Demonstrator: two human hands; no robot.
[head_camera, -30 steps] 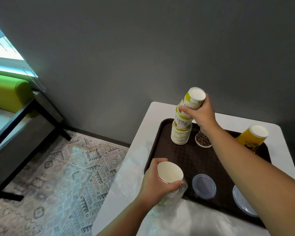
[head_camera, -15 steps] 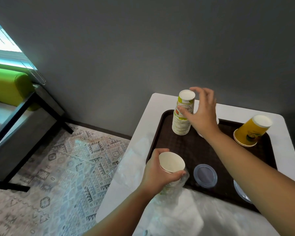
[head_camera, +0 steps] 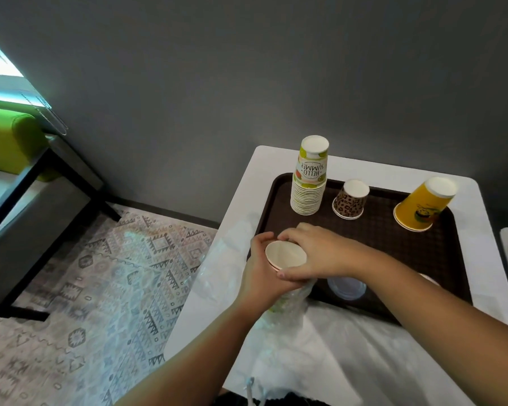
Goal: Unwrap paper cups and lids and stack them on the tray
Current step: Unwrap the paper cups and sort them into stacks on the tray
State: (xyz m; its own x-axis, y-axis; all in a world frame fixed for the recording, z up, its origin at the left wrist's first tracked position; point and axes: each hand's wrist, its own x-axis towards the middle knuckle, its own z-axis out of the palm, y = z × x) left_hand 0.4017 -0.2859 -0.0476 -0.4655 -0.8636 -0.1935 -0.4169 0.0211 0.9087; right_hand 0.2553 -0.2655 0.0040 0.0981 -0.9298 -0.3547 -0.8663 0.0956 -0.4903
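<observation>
Gripping a wrapped stack of cups [head_camera: 285, 256] at the tray's near left corner, both hands close around its open top; the left hand [head_camera: 261, 276] wraps the side from below, the right hand [head_camera: 314, 253] curls fingers over the rim. Clear plastic wrap [head_camera: 288, 306] hides the stack's lower part, so the cups in it cannot be counted; only the cream inside of the top cup and a few rim edges show. More loose wrap [head_camera: 335, 347] lies crumpled over the white surface [head_camera: 247, 183] in front, its edges hard to trace. On the brown tray [head_camera: 379, 230] three things stand upside down at the far side: a tall stack of green printed cups [head_camera: 309, 177] at left, rims too many and fine to count; one leopard cup [head_camera: 349, 200] beside it; one yellow cup [head_camera: 423, 205], tilted, well apart at right. One clear lid [head_camera: 346, 287] lies on the tray, partly under the right wrist; a pale sliver [head_camera: 428, 278] past the forearm is too hidden to identify.
</observation>
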